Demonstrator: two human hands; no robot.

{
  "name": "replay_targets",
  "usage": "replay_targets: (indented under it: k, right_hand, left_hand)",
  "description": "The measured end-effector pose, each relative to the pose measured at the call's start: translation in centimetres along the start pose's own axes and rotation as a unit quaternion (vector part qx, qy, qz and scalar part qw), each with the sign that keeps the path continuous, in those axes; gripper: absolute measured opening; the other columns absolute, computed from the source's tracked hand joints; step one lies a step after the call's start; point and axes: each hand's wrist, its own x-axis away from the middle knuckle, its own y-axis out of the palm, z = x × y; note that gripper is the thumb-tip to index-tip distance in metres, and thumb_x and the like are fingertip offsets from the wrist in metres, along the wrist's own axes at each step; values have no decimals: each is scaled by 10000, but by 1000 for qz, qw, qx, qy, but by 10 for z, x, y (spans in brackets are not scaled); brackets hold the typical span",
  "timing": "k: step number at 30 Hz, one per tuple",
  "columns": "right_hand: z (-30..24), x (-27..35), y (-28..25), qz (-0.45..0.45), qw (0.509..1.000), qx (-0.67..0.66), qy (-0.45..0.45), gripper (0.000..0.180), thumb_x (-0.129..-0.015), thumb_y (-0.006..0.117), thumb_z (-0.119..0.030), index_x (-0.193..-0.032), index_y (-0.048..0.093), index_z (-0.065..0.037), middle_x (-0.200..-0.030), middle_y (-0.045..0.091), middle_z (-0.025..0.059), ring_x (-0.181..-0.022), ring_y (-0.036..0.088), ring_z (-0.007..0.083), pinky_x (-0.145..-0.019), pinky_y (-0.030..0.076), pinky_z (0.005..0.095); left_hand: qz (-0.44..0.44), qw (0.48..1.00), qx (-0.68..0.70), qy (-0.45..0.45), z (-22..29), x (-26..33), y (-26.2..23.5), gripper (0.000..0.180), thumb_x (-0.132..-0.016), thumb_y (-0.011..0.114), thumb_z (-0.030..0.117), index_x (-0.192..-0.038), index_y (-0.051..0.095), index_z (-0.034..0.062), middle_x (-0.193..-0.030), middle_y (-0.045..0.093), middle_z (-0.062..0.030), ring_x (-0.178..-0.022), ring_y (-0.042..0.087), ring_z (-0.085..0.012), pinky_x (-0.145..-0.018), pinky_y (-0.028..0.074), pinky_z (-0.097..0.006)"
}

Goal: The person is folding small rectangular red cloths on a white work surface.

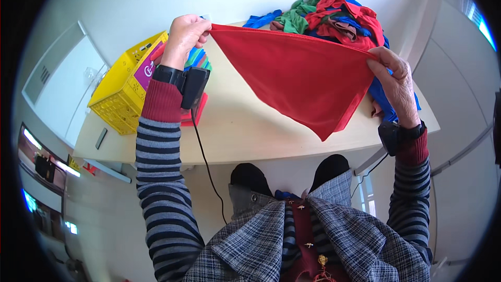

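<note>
A red cloth (297, 73) hangs stretched between my hands above the table, its top edge taut and its lower part falling to a point. At the upper left corner, my left hand (186, 35) is pinched shut on the fabric. The opposite corner is gripped between thumb and fingers of my right hand (392, 75). Behind the cloth and towards the right lies a heap of crumpled cloths (342, 18) in red, green, blue and brown. Partly hidden by my left wrist are folded cloths (200, 60) in blue and green, with red folded ones (197, 112) nearer to me.
On the table's left stands a yellow plastic crate (119, 96) with a purple label. A small dark bar (101, 138) lies by the left edge of the pale table (250, 141). Black devices with cables are strapped to both my wrists. A wall rises behind the table.
</note>
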Motion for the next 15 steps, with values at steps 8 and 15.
replay_targets:
  k: [8,15]
  right_hand:
    - [-5,15,27,1,998,-60,25,119,-950,628,-78,-1030,648,8,-838,584,8,-819,516,78,-775,447,241]
    - [2,9,39,-13,989,-132,58,103,-984,616,-96,-1040,659,-22,-865,564,-52,-850,492,52,-820,417,221]
  left_hand:
    - [-48,983,175,8,-28,25,-31,141,-936,650,159,-875,651,31,-786,668,-60,-720,676,-133,-647,556,-240]
    - [-110,949,289,-53,-59,36,-40,100,-941,662,99,-967,608,20,-844,670,-80,-766,714,-182,-705,609,-296]
